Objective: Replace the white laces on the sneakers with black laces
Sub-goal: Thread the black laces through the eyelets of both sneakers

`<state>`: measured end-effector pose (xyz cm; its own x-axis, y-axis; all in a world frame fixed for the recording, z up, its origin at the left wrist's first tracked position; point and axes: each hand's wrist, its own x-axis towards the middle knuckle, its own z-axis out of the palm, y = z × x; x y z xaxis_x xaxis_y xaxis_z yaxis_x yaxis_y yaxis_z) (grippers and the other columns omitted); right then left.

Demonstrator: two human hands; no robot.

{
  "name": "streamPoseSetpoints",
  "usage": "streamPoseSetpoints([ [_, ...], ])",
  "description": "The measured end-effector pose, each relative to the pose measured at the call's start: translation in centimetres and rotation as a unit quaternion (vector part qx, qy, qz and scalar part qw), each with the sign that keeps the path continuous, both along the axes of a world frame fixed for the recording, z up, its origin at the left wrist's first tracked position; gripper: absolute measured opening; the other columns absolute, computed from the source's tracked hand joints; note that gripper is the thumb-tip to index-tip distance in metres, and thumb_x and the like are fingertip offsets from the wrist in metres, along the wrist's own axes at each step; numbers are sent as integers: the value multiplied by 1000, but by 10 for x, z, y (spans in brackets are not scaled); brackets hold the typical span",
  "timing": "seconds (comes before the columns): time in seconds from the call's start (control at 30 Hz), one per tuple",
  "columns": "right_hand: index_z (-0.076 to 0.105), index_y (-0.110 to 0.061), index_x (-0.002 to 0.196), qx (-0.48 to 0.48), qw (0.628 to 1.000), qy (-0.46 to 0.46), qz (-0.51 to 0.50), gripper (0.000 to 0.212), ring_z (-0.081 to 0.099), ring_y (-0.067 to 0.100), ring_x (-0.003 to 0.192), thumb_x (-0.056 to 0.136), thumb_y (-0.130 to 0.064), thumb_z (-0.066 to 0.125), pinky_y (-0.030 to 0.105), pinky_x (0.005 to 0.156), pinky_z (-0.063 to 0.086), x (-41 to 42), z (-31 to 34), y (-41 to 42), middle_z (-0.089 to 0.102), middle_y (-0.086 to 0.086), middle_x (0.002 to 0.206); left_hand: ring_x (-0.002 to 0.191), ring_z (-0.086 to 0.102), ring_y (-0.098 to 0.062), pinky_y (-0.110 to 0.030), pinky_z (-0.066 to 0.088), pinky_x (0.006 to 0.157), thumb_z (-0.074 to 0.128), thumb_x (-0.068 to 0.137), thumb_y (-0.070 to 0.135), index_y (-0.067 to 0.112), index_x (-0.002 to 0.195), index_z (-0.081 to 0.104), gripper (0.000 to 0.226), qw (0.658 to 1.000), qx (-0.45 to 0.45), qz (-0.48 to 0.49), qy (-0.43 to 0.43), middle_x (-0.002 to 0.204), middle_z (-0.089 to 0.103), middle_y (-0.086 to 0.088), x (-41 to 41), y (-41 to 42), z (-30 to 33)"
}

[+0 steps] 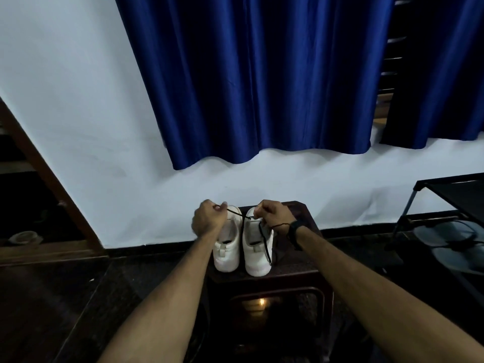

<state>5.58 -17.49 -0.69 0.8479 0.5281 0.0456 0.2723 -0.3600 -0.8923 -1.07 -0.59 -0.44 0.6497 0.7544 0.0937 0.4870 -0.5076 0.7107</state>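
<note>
A blue curtain (262,74) hangs over the white wall (78,100) behind a small dark wooden stool (301,276), and on the stool's top two white sneakers (242,244) stand side by side, heels at the near edge and toes toward the wall. Both forearms reach straight out from the bottom of the view, the left arm slanting in over the stool's left edge, the right arm over its right edge. The left hand (208,218) hovers above the left sneaker, fingers curled, pinching one end of a black lace (242,221) between thumb and fingertip. The right hand (272,213) — a dark watch (296,229) on its wrist — is bunched in a fist over the right sneaker and grips the other part of the lace, which is drawn taut between the two hands. A loose length trails down that sneaker's outer side. The eyelets lie under the hands and can't be made out. A dark rack (445,226) stands well off to the right, cut by the frame.
</note>
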Motion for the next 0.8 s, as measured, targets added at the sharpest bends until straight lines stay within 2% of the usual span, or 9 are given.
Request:
streamPoseSetpoints([
  [0.07,66,-21,74,-70,997,-33,6,25,65,2,68,88,-4,53,17,62,48,-4,-4,4,71,-1,85,114,55,-34,-41,42,91,65,88,39,14,106,62,31,997,66,39,6,116,64,-11,-1,8,1],
  [0.13,72,-14,86,-157,985,-76,19,17,66,16,92,87,-8,56,21,76,46,-5,-10,11,71,6,98,116,49,-34,-44,38,94,69,85,30,13,107,58,30,990,126,54,-27,117,58,-13,0,7,-2],
  [0.2,72,-14,93,-216,971,-98,15,15,61,27,104,86,-18,59,27,86,44,-3,-18,18,69,11,106,109,55,-30,-41,40,91,69,83,27,18,101,64,20,983,173,5,-54,108,63,-7,3,-3,-4],
  [0.27,72,-15,96,-231,969,-87,-22,18,61,32,106,85,-21,59,31,87,47,-1,-22,22,68,14,108,100,64,-23,-35,45,89,66,81,34,23,86,71,12,981,168,-95,-5,96,72,3,9,-16,-7],
  [0.37,71,-10,99,-186,970,-85,-131,21,62,38,103,87,-17,55,34,83,49,2,-24,23,66,20,106,101,64,-26,-34,46,91,64,75,38,21,85,71,21,973,113,-152,130,97,72,0,19,-32,-12],
  [0.47,68,-13,85,-62,968,-73,-234,12,65,34,90,84,-12,56,34,76,51,9,-25,23,70,13,92,116,56,-33,-40,43,100,57,80,34,18,101,67,28,957,153,-156,188,115,67,-10,26,-37,-18],
  [0.6,71,-18,75,19,979,-57,-193,7,68,22,79,82,-18,70,33,74,54,21,-28,28,73,2,76,130,35,-35,-41,30,108,50,94,25,15,122,63,33,950,148,-163,221,131,51,-14,33,-40,-17],
  [0.67,76,-19,75,5,989,-49,-143,5,68,18,78,79,-17,74,31,76,55,28,-32,31,73,2,76,131,39,-35,-43,32,108,49,93,33,20,111,67,29,957,96,-162,221,129,56,-13,42,-34,-26],
  [0.8,76,-20,87,-96,984,-104,-107,17,67,28,89,81,-12,62,30,78,54,40,-48,31,73,9,90,107,58,-32,-39,44,95,49,86,29,11,77,71,29,977,20,-126,169,89,71,-10,49,-23,-44],
])
